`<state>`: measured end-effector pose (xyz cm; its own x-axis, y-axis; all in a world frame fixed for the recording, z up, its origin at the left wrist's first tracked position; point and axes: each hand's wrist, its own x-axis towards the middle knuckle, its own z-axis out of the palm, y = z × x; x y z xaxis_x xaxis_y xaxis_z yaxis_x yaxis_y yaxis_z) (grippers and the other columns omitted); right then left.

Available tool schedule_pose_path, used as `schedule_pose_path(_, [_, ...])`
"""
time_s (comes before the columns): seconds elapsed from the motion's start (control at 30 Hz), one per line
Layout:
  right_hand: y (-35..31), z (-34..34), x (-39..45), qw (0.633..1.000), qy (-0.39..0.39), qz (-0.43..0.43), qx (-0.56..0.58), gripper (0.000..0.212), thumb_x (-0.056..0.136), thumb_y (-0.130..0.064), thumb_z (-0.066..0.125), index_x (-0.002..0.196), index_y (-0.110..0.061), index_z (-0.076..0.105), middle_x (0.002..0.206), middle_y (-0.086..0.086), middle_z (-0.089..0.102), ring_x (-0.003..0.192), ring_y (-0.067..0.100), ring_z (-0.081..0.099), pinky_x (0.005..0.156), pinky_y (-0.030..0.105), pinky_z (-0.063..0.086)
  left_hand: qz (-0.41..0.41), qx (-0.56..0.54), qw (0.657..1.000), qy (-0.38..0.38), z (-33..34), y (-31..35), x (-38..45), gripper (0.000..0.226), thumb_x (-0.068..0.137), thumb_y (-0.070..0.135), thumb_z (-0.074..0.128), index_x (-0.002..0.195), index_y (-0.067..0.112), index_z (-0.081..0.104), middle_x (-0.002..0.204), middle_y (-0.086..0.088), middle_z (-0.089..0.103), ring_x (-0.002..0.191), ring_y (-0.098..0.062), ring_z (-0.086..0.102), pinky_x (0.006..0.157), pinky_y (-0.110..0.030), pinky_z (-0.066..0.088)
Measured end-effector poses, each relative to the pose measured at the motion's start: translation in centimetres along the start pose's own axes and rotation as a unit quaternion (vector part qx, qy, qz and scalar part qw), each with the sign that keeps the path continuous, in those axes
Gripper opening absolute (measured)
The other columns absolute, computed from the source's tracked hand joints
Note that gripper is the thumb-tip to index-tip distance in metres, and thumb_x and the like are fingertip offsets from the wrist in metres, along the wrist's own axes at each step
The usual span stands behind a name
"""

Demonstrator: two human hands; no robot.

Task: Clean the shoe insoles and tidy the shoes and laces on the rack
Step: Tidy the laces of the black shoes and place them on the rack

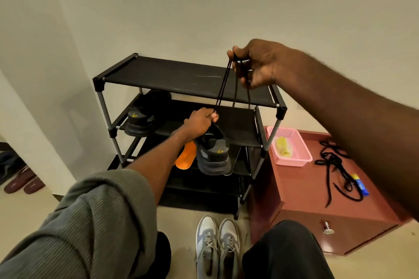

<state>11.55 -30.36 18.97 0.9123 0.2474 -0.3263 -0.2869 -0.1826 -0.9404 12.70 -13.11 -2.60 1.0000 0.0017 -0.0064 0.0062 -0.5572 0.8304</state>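
A home entryway — black shoe rack [188, 79] against a plain wall, slippers [23, 182] on the tiled floor.

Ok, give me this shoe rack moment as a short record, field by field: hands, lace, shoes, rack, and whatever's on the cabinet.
left hand: left hand pinches the lower end of the black lace, just above the dark shoe
right hand: right hand grips the lace's upper end, raised over the rack
lace: stretched taut between both hands
shoes: second dark shoe on the middle shelf; grey sneakers on the floor
insole: orange insole beside the dark shoe
cabinet: pink basket, loose black laces, blue tube
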Motion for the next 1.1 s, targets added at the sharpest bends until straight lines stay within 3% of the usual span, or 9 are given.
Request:
schedule_pose_path(0.1, [-2.0,0.3,-1.1,0.999,0.026,-0.04,0.019,0.019,0.102,-0.018,0.055,0.096,-0.024,0.072,0.074,-0.011,0.072,0.087,0.012,0.053,0.073,0.031,0.041,-0.003,0.08,0.996,0.033,0.4,0.8,-0.2,0.023,0.101,0.031,0.043,0.086,0.033,0.06,0.109,0.002,0.063,0.106,-0.021,0.053,0.093,-0.05,0.033])
schedule_pose_path(0.23, [-3.4,1.0,-2.1,0.99,0.089,-0.091,0.067,0.019,0.101,-0.012,0.054,0.094,-0.024,0.067,0.075,-0.015,0.072,0.08,0.01,0.054,0.067,0.028,0.035,-0.009,0.1,0.993,0.062,0.8,0.7,0.3,0.025,0.103,0.016,0.04,0.096,0.023,0.063,0.108,0.004,0.061,0.11,-0.022,0.049,0.088,-0.045,0.024])
schedule_pose_path(0.33, [-2.6,1.3,-2.0,0.982,0.105,-0.124,0.095,0.023,0.102,-0.012,0.053,0.089,-0.024,0.067,0.075,-0.015,0.069,0.082,0.01,0.052,0.064,0.027,0.031,-0.017,0.087,0.994,0.061,0.8,1.3,0.4,0.025,0.102,0.017,0.041,0.092,0.021,0.064,0.103,0.003,0.066,0.107,-0.022,0.054,0.089,-0.045,0.03])
schedule_pose_path(0.43, [-0.5,1.4,-1.7,0.975,0.119,-0.179,0.06,0.027,0.102,-0.027,0.064,0.076,-0.023,0.074,0.094,-0.012,0.066,0.087,0.012,0.048,0.067,0.028,0.036,-0.029,0.083,0.995,0.054,0.8,1.4,0.6,0.025,0.099,0.015,0.042,0.086,0.023,0.062,0.099,0.003,0.068,0.103,-0.023,0.059,0.097,-0.053,0.042])
schedule_pose_path(0.57, [2.5,1.2,-1.5,0.963,0.071,-0.259,0.004,0.023,0.103,-0.024,0.065,0.085,-0.021,0.079,0.089,-0.006,0.064,0.076,0.012,0.047,0.061,0.026,0.04,-0.024,0.011,0.999,0.023,0.4,0.3,1.5,0.028,0.104,0.024,0.044,0.086,0.019,0.065,0.093,0.0,0.065,0.095,-0.024,0.062,0.097,-0.052,0.048])
schedule_pose_path(0.67, [4.3,1.5,-1.4,0.969,0.06,-0.238,0.023,0.018,0.102,-0.016,0.066,0.09,-0.018,0.08,0.088,-0.001,0.07,0.075,0.011,0.057,0.058,0.023,0.045,-0.016,-0.018,0.999,0.022,0.3,0.5,1.5,0.03,0.106,0.024,0.044,0.084,0.02,0.064,0.085,0.003,0.063,0.086,-0.018,0.059,0.093,-0.047,0.047])
schedule_pose_path(0.77, [6.4,1.8,-0.8,0.961,0.089,-0.25,-0.078,0.009,0.097,-0.013,0.071,0.098,-0.013,0.08,0.091,0.001,0.075,0.077,0.008,0.063,0.064,0.019,0.05,-0.005,-0.02,0.999,0.026,0.4,-0.2,2.3,0.026,0.104,0.024,0.045,0.086,0.023,0.063,0.086,0.0,0.062,0.083,-0.017,0.058,0.091,-0.046,0.046])
schedule_pose_path(0.87, [8.9,1.7,0.5,0.93,0.1,-0.274,-0.222,0.01,0.092,-0.018,0.077,0.1,-0.016,0.083,0.095,-0.002,0.078,0.09,0.007,0.07,0.083,0.026,0.057,0.019,0.009,0.999,0.025,0.4,-2.1,3.7,0.026,0.092,0.047,0.044,0.082,0.033,0.063,0.094,-0.009,0.067,0.094,-0.033,0.064,0.096,-0.06,0.049])
schedule_pose_path(1.1, [13.0,2.2,3.6,0.844,0.022,-0.205,-0.495,0.013,0.093,-0.018,0.072,0.102,-0.019,0.082,0.095,0.003,0.077,0.091,0.018,0.07,0.086,0.038,0.058,0.017,0.033,0.999,0.022,0.4,-2.1,4.1,0.023,0.084,0.036,0.048,0.079,0.026,0.068,0.086,-0.006,0.072,0.091,-0.032,0.068,0.094,-0.062,0.051])
